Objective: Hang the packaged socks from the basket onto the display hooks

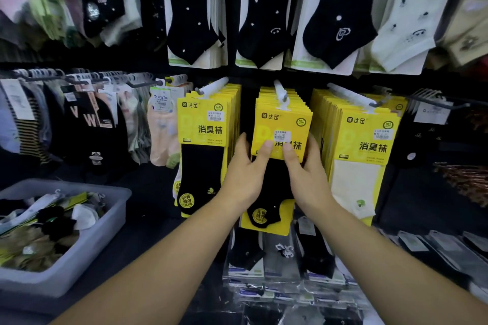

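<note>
Blurred hanging socks [47, 8], left hand [245, 174] and right hand [307, 177] pinching yellow sock pack [280, 116], label [283, 136] partly covered.

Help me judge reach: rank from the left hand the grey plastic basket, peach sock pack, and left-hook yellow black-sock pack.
1. Yellow black-sock pack, just left of the left hand.
2. Peach sock pack, farther left.
3. Grey plastic basket, lower left.

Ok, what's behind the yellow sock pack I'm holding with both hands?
More yellow packs hang on the hook behind the held pack; only their top and side edges show. Their fronts and the wall behind them are covered.
</note>
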Demonstrator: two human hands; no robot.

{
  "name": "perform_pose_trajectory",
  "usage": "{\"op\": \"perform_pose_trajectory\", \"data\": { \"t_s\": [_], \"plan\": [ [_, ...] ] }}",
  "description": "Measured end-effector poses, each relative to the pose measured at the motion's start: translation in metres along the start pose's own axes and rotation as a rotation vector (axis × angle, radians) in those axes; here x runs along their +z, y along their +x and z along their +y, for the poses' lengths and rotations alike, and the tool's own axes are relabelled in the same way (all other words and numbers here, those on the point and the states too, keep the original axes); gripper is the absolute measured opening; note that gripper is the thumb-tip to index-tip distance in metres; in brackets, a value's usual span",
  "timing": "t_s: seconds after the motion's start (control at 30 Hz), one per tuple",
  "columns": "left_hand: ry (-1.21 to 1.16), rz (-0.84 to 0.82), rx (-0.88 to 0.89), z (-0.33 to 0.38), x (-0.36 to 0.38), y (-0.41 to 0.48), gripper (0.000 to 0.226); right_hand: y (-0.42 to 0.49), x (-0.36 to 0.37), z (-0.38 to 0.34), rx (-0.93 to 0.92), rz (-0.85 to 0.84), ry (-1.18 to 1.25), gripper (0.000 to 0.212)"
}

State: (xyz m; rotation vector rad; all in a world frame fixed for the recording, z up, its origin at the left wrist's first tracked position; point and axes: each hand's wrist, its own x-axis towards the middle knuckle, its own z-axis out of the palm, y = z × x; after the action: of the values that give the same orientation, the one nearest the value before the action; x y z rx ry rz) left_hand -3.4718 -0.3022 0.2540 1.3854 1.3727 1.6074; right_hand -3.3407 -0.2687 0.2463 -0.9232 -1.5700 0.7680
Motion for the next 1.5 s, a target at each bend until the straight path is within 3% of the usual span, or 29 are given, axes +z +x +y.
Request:
{"op": "perform_pose_trajectory", "data": {
  "t_s": [0.07, 0.13, 0.23, 0.3, 0.37, 0.43, 0.5, 0.6, 0.73, 0.97, 1.07, 1.17, 1.5],
  "plan": [
    [0.009, 0.003, -0.009, 0.007, -0.012, -0.018, 0.077, -0.012, -0.006, -0.009, 0.027, 0.048, -0.027, 0.076],
    [0.033, 0.021, -0.001, 0.012, -0.027, -0.039, 0.073, -0.026, -0.011, -0.016, -0.011, 0.135, -0.104, 0.068],
    [0.083, 0.068, 0.09, 0.013, -0.056, -0.064, 0.036, -0.049, -0.008, -0.032, -0.24, 0.316, -0.306, 0.047],
    [0.13, 0.15, 0.164, 0.01, -0.076, -0.067, 0.016, -0.06, 0.005, -0.041, -0.333, 0.246, -0.306, 0.029],
    [0.176, 0.249, 0.209, 0.005, -0.095, -0.058, 0.015, -0.066, 0.026, -0.047, -0.3, 0.034, -0.263, 0.018],
    [0.2, 0.308, 0.211, -0.002, -0.111, -0.042, 0.016, -0.064, 0.05, -0.05, -0.222, -0.143, -0.224, 0.028],
    [0.204, 0.299, 0.177, -0.011, -0.123, -0.023, 0.029, -0.054, 0.072, -0.051, -0.116, -0.21, -0.165, 0.044],
    [0.153, 0.208, 0.115, -0.021, -0.131, -0.001, 0.04, -0.031, 0.101, -0.05, 0.055, -0.164, -0.088, 0.062],
    [0.015, 0.06, 0.062, -0.034, -0.126, 0.011, 0.036, -0.016, 0.132, -0.039, 0.168, -0.134, 0.05, 0.056],
    [-0.036, 0.021, 0.042, -0.039, -0.133, 0.013, 0.03, -0.017, 0.142, -0.02, 0.101, -0.162, 0.167, 0.052],
    [-0.096, 0.038, 0.083, -0.026, -0.136, 0.023, 0.023, -0.008, 0.14, -0.025, 0.075, -0.088, 0.189, 0.057],
    [-0.134, 0.053, 0.123, -0.009, -0.132, 0.037, 0.032, 0.009, 0.141, -0.037, 0.035, -0.017, 0.172, 0.067],
    [-0.123, 0.134, 0.125, -0.005, -0.117, 0.056, 0.031, 0.035, 0.146, -0.034, -0.049, -0.029, 0.101, 0.052]
  ]
}}
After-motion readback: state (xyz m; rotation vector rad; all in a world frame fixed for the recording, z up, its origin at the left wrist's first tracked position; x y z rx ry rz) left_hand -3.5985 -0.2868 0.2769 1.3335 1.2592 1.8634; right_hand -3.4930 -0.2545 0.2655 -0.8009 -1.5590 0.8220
